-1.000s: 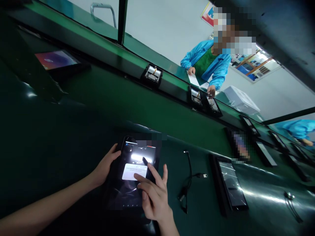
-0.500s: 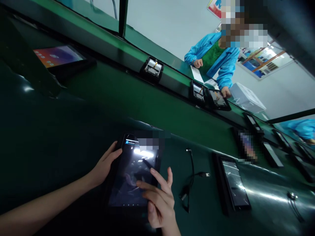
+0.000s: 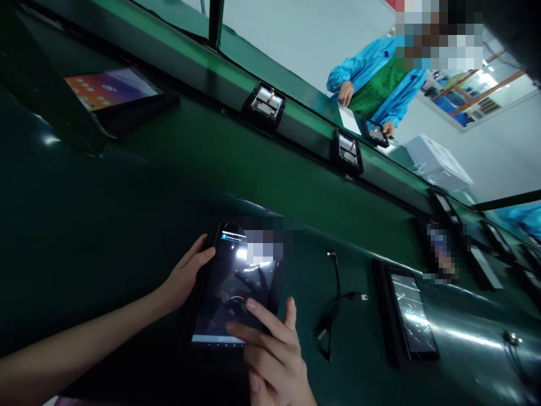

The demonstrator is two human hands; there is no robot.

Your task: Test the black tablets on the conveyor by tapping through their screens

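A black tablet [image 3: 228, 287] lies tilted in front of me, its dark screen lit by glare. On the screen are a small blue icon at the top, a thin arc near the middle and a pale bar along the bottom. My left hand [image 3: 180, 282] grips the tablet's left edge, thumb on the frame. Over the lower right of the screen hovers or rests my right hand [image 3: 276, 349], fingers spread and holding nothing; whether a fingertip touches the glass I cannot tell. A short black cable [image 3: 337, 299] with metal plugs lies to the right of the tablet.
Another tablet [image 3: 414, 316] sits on a dark holder at right. A lit tablet [image 3: 114, 87] stands at far left. Opened devices [image 3: 264, 105] rest along the green line [image 3: 304, 186]. Across it, a person in a blue jacket [image 3: 372, 62] handles an opened device [image 3: 376, 134] near a white box [image 3: 439, 160].
My right hand has shifted down the screen, where an arc and a pale bottom bar have appeared. The person opposite has moved an opened device off the line to their side.
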